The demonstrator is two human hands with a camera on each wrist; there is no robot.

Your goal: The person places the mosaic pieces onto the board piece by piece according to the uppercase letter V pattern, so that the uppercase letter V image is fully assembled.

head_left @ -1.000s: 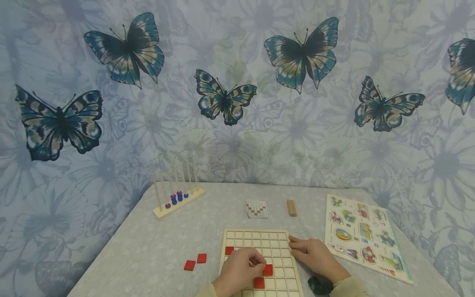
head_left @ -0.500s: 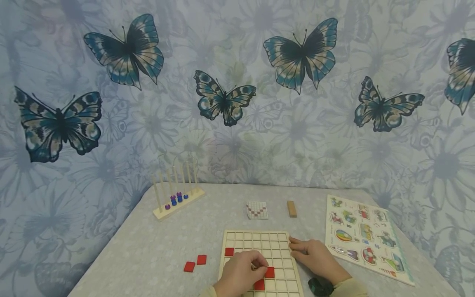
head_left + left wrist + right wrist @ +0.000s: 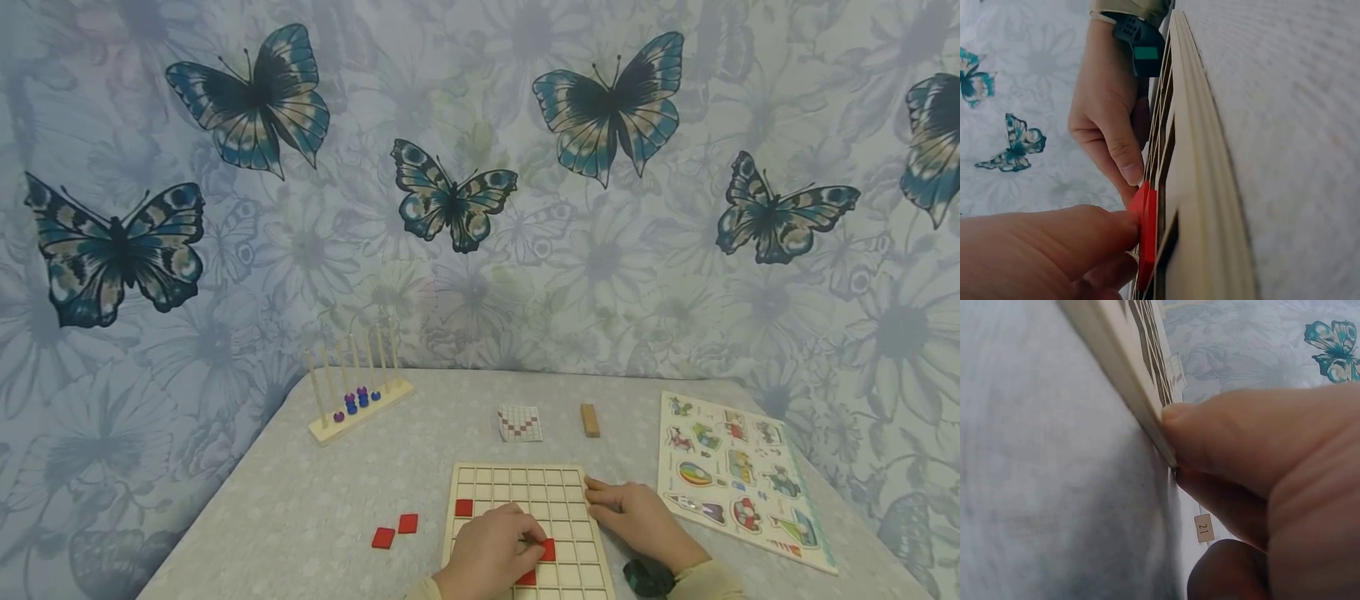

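My left hand (image 3: 491, 546) reaches over a wooden grid board (image 3: 573, 575), thumb and fingertips bent together at a red square tile (image 3: 550, 550). In the left wrist view, the thumb presses against red tile (image 3: 1147, 244) edges just at the board's surface; the fingers behind are partly hidden. Another red tile (image 3: 528, 577) shows under this hand, and one more red tile (image 3: 464, 507) sits in a cell near the board's left side. My right hand (image 3: 637, 517) rests at the board's right edge. Its extended thumb and forefinger touch the rim (image 3: 1125, 381).
Two loose red tiles (image 3: 395, 531) lie left of the board. Behind it are a small pattern card (image 3: 519, 423) and a wooden block (image 3: 590, 421). A peg stand (image 3: 363, 411) with beads stands back left; a picture puzzle board (image 3: 731, 508) lies right.
My left hand and the red tile at its fingertips have shifted slightly right on the board, its fingers now reaching further over the tile. The right hand stays at the board's edge.
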